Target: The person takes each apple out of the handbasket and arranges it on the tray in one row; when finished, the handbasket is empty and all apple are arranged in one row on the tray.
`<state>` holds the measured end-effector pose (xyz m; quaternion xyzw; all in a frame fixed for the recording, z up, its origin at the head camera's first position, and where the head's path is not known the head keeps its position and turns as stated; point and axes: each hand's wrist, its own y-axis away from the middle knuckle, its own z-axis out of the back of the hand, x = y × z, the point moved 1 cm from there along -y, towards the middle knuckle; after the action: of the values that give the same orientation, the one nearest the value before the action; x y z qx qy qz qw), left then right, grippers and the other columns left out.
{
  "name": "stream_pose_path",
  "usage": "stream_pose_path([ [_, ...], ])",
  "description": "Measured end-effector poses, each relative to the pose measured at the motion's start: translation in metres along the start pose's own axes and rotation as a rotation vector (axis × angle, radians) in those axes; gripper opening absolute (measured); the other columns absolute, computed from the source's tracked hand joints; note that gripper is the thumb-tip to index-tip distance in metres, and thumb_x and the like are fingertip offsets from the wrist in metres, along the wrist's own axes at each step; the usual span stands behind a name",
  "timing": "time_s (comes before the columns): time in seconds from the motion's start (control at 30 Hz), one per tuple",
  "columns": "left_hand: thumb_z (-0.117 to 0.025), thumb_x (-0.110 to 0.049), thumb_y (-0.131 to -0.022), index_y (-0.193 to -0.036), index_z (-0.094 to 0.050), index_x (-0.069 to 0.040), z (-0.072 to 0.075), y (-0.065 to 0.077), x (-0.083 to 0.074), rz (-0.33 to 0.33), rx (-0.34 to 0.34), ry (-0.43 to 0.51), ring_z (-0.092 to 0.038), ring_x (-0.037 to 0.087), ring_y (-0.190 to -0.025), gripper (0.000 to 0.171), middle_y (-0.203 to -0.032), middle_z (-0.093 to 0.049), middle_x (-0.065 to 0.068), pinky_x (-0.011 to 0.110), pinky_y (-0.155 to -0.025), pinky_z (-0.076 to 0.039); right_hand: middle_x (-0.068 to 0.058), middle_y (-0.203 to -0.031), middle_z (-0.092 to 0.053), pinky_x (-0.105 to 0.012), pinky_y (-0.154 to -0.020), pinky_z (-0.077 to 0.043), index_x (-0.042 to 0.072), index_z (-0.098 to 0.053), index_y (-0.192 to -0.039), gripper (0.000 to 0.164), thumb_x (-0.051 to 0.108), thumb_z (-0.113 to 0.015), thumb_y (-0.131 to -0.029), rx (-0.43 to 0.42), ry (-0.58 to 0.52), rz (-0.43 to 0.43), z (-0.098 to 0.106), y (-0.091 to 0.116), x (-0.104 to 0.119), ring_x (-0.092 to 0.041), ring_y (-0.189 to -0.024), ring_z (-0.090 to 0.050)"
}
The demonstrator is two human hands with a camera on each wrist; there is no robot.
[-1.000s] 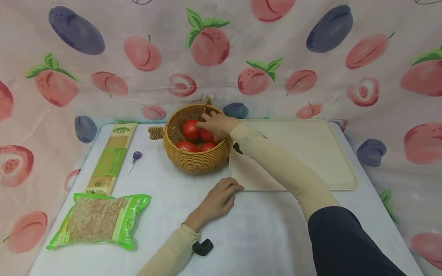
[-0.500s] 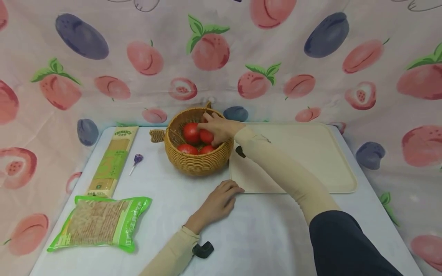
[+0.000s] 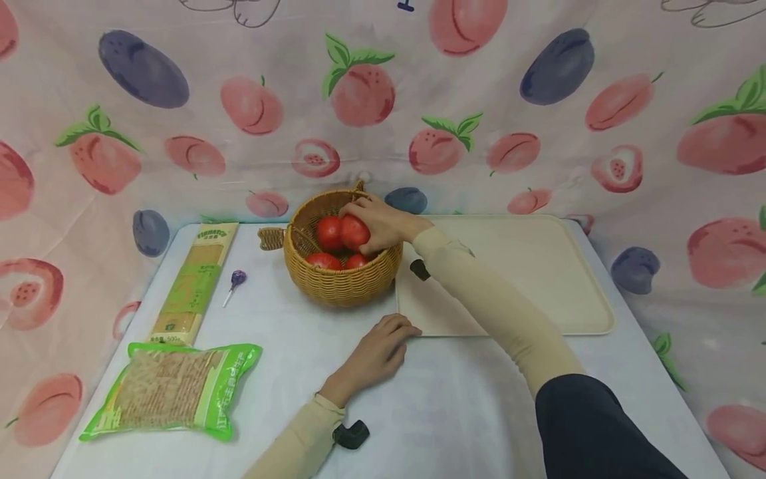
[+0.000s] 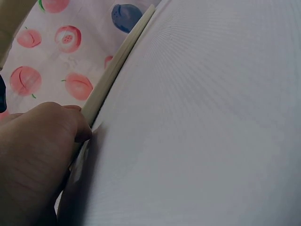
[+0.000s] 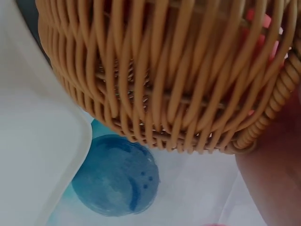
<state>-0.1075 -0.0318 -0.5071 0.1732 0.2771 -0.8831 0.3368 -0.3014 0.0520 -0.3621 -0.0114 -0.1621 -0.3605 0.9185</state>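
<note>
In the head view a woven wicker basket (image 3: 335,283) holds several red tomatoes, and my right hand (image 3: 385,223) reaches in over its right rim. Thumb and fingers grip one tomato (image 3: 354,232), raised a little beside another tomato (image 3: 329,233). Basket weave (image 5: 155,70) fills much of the right wrist view and hides the fingers; only part of the hand (image 5: 277,160) shows at the right. My left hand (image 3: 377,349) lies on the table with its fingertips at the near left corner of a cream tray (image 3: 509,266). The left wrist view shows that hand (image 4: 42,150) against the tray's rim (image 4: 115,66).
On the left lie a long noodle packet (image 3: 194,283), a purple lollipop (image 3: 237,278) and a green-edged bag (image 3: 170,389) of brown dry food. The basket's tail-shaped handle (image 3: 271,239) sticks out leftward. A fruit-print cloth (image 3: 359,153) hangs behind the white table.
My right hand's fingers have closed round the tomato and raised it slightly in the basket. The left hand has stayed at the tray corner. The head view has tilted a little upward.
</note>
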Motion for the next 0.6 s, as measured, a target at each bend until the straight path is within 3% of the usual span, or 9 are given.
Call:
stream_pose_path([
  [0.37, -0.053, -0.005, -0.089, -0.119, -0.061, -0.018, -0.0001, 0.0011, 0.001, 0.0, -0.006, 0.015, -0.045, 0.013, -0.122, 0.033, -0.117, -0.054, -0.003, 0.031, -0.104, -0.039, -0.004, -0.129, -0.04, -0.041, -0.099, -0.045, 0.021, -0.044, -0.13, 0.069, 0.04, -0.077, -0.072, -0.155, -0.122, 0.068, -0.0043, 0.0045, 0.0011, -0.021, -0.12, -0.041],
  [0.6, -0.052, -0.004, -0.09, -0.119, -0.061, -0.018, 0.0001, 0.0021, 0.0015, 0.007, 0.005, 0.032, -0.044, 0.012, -0.123, 0.034, -0.117, -0.054, -0.003, 0.031, -0.105, -0.038, -0.003, -0.133, -0.033, -0.041, -0.091, -0.05, 0.026, -0.047, -0.129, 0.071, 0.046, -0.079, -0.069, -0.245, -0.268, 0.047, -0.0032, 0.0084, -0.0046, -0.022, -0.106, -0.055],
])
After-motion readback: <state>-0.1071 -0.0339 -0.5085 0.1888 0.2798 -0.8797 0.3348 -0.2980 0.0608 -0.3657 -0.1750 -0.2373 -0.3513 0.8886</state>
